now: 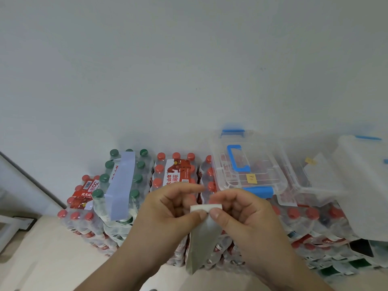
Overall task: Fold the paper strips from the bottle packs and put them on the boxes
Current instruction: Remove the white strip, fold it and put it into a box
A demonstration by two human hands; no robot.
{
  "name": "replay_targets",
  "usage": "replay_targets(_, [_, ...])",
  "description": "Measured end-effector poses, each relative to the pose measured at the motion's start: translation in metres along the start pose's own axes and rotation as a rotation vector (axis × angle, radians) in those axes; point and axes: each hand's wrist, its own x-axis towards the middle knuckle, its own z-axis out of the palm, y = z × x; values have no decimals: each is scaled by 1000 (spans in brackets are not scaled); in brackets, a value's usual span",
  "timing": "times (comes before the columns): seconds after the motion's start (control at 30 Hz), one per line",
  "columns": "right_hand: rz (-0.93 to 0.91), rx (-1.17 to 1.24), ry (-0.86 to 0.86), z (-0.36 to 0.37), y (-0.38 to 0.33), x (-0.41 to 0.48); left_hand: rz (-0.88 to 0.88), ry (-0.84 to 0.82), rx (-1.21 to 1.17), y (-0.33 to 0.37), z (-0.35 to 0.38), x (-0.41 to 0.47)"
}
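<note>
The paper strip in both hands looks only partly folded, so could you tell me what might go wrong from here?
1. The paper strip is pinched only at its top fold by both thumbs; its long tail hangs loose and could crease crookedly.
2. The clear box sits tilted on the bottle packs, so a strip placed there may slide off.

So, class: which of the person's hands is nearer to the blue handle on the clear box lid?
Right. The right hand is just below and in front of the blue handle; the left hand sits farther to its left.
</note>
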Motion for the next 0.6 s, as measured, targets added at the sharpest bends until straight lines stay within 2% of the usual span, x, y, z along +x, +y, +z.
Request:
replay_targets(0.13, [31, -18, 4, 1, 1, 0, -59, -41, 21, -2, -2, 2])
replay_targets(0.3, [75, -10, -29, 0, 1, 0, -9, 13, 49, -1, 2, 2])
replay_targets(0.6, [28, 42, 22, -3, 2, 1, -24, 4, -15, -1, 6, -1])
